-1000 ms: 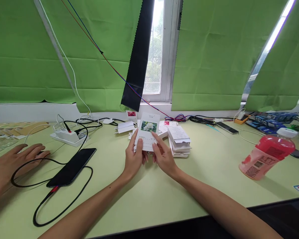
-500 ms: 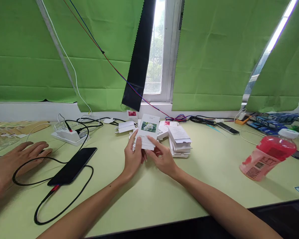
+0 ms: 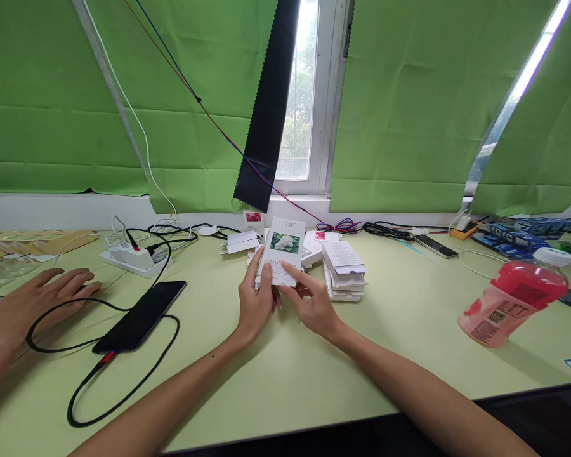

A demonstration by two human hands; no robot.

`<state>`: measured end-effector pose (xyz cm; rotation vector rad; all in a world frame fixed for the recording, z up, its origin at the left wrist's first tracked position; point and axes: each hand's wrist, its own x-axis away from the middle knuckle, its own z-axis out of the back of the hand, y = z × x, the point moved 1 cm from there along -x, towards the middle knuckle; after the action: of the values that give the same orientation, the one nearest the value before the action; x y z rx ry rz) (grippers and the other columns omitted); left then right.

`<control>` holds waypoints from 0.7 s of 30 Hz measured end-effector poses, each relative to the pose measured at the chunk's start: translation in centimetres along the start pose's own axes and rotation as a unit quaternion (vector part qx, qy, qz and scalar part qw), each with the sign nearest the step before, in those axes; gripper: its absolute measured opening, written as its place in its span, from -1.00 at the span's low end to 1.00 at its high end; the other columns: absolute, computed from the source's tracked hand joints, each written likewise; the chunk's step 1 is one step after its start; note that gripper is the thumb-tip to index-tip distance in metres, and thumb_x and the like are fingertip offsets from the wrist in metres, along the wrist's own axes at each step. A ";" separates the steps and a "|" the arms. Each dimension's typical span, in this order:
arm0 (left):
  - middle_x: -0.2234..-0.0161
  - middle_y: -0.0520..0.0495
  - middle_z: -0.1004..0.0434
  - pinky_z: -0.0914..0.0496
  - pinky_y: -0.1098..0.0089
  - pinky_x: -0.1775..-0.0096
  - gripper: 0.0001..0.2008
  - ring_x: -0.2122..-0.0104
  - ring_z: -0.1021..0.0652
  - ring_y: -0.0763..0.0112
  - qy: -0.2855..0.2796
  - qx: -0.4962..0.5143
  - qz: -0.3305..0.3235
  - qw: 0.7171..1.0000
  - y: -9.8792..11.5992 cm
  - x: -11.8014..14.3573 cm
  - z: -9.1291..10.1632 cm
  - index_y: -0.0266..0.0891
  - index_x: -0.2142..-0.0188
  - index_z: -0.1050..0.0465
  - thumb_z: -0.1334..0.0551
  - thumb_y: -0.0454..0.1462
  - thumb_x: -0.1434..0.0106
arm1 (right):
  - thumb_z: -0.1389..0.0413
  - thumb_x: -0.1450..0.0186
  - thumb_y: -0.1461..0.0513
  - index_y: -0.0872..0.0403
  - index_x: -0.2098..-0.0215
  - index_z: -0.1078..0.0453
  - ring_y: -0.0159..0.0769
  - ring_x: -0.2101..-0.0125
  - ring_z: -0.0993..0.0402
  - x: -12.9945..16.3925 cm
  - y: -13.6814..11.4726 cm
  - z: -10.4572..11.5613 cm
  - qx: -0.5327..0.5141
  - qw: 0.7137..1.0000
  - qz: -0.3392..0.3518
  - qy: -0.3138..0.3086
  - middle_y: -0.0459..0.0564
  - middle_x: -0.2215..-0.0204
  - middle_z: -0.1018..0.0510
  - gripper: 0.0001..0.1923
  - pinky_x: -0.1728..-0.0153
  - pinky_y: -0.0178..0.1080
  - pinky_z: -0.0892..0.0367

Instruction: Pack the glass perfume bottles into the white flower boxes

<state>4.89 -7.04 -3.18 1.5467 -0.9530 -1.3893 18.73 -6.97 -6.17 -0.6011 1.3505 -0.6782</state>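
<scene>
Holding a white flower-printed card [image 3: 284, 244], tilted above the worktop [image 3: 266, 393], in the fingers of the left hand [image 3: 254, 298] at seven o'clock and right hand [image 3: 316, 308] at five, with stacked white boxes [image 3: 345, 270] near three from it and a black phone [image 3: 140, 317] (plugged into a cable [image 3: 88, 377]) at eight.

I hold a white card [image 3: 282, 254] up above the table [image 3: 285, 387], its printed face toward me and its top leaning away and slightly right. A photo [image 3: 286, 243] of a white bloom among dark green leaves sits across it, with small print above and below.
</scene>
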 end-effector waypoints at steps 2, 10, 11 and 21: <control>0.59 0.10 -0.42 -0.27 0.50 0.70 -0.17 0.72 -0.34 0.51 -0.006 -0.004 -0.005 1.000 0.0 0.0 0.0 -0.16 -0.43 -0.17 -0.19 0.22 -0.35 | -0.19 -0.40 0.12 0.08 -0.30 -0.45 -0.41 0.45 -0.34 0.0 0.0 0.0 0.001 1.000 0.001 0.007 0.00 0.29 -0.59 -0.47 0.41 -0.33 -0.45; 0.68 0.16 -0.33 -0.30 0.50 0.67 -0.09 0.71 -0.36 0.47 -0.052 -0.026 -0.027 0.998 -0.1 -0.1 0.3 -0.29 -0.50 0.02 -0.17 0.17 -0.39 | -0.20 -0.40 0.05 0.07 -0.28 -0.47 -0.35 0.38 -0.48 0.0 -0.4 0.1 -0.022 0.999 -0.039 0.030 0.06 0.17 -0.67 -0.46 0.33 -0.27 -0.54; 0.67 0.16 -0.34 -0.31 0.49 0.66 -0.08 0.70 -0.36 0.46 -0.061 -0.029 -0.030 0.997 -0.1 -0.1 0.3 -0.31 -0.50 0.05 -0.16 0.17 -0.39 | -0.20 -0.40 0.04 0.07 -0.28 -0.47 -0.34 0.37 -0.50 0.0 -0.5 0.1 -0.028 0.998 -0.042 0.032 0.06 0.16 -0.67 -0.46 0.31 -0.26 -0.55; 0.65 0.14 -0.37 -0.33 0.46 0.60 -0.06 0.67 -0.40 0.43 -0.090 -0.053 -0.042 0.994 0.3 0.2 0.2 -0.37 -0.50 0.07 -0.16 0.17 -0.39 | -0.18 -0.39 0.02 0.10 -0.24 -0.49 -0.41 0.46 -0.37 -0.1 -1.1 0.4 -0.060 0.993 -0.078 0.057 -0.05 0.37 -0.57 -0.47 0.48 -0.35 -0.41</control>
<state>4.70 -7.33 -2.97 1.4138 -0.9139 -1.6340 19.04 -7.65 -5.21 -0.7803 1.4698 -0.7700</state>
